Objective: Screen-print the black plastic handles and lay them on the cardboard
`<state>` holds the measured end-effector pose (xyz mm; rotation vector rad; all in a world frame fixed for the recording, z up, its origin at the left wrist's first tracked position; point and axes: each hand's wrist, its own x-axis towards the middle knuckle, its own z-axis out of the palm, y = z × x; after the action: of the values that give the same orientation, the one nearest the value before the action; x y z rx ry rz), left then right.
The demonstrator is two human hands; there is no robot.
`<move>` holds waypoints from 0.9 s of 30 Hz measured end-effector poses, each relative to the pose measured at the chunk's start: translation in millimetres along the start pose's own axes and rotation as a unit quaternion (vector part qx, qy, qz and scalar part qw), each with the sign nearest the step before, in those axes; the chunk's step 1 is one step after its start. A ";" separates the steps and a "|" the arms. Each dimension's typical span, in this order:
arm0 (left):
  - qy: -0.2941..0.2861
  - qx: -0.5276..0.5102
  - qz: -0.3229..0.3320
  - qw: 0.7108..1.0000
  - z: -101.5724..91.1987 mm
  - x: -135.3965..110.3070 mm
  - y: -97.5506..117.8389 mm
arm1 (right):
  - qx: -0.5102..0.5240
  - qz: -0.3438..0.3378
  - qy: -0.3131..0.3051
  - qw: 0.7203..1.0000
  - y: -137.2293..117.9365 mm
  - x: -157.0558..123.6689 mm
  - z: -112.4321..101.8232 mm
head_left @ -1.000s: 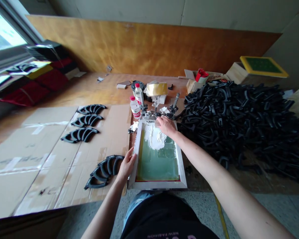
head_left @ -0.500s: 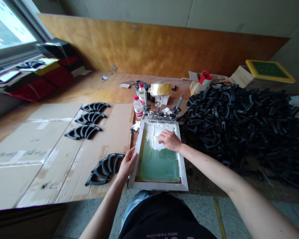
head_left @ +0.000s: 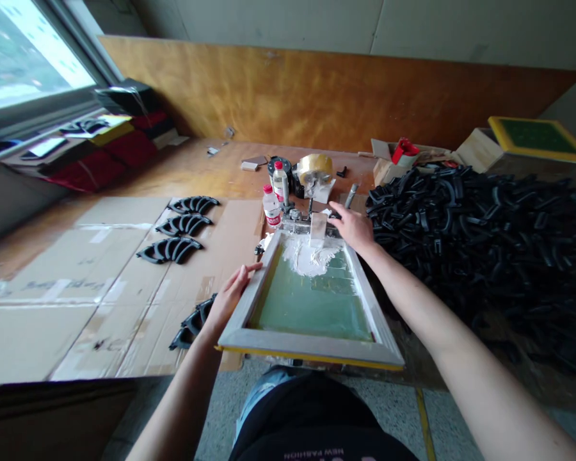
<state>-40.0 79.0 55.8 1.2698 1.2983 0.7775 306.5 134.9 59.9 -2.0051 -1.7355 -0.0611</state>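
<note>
Frame: at the bench's front edge, near side tilted up, just right of the left hand.
Raised rim: the step seems to be lifting; the next move calls for steady support.
Left hand: against the left rim; cannot tell whether clamped.
Right hand: fingers apart, just beside the scraper.
Black parts: heaped toward the bench's right edge.

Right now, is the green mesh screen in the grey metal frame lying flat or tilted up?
Tilted up: the screen slopes, its near edge raised, with a thin yellow strip showing along the underside.
</note>
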 end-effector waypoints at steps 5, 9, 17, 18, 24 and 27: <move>0.043 -0.133 0.141 0.980 19.2 26.2 50.0 | 0.054 0.116 0.001 0.992 58.9 -37.2 10.3; 0.075 -0.182 0.133 0.971 37.0 41.3 67.2 | 0.096 0.020 -0.083 0.992 43.9 -88.3 54.3; -0.023 -0.136 -0.072 0.988 70.6 -29.3 -24.8 | 0.110 -0.201 -0.164 0.960 -15.0 -112.0 61.5; -0.037 -0.140 -0.107 0.984 77.1 -42.4 -36.5 | 0.121 -0.219 -0.154 0.956 -28.2 -115.5 56.1; 0.159 -0.213 -0.117 0.957 67.2 -82.0 -82.5 | 0.136 -0.421 -0.155 0.883 -132.1 -166.8 52.6; 0.270 -0.168 -0.127 0.940 18.1 -90.3 -117.5 | 0.170 -0.444 -0.188 0.860 -175.6 -172.4 79.3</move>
<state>-65.8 -35.5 -36.5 0.6122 1.6375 1.1489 86.0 20.2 -11.3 -0.8706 -2.5681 0.3310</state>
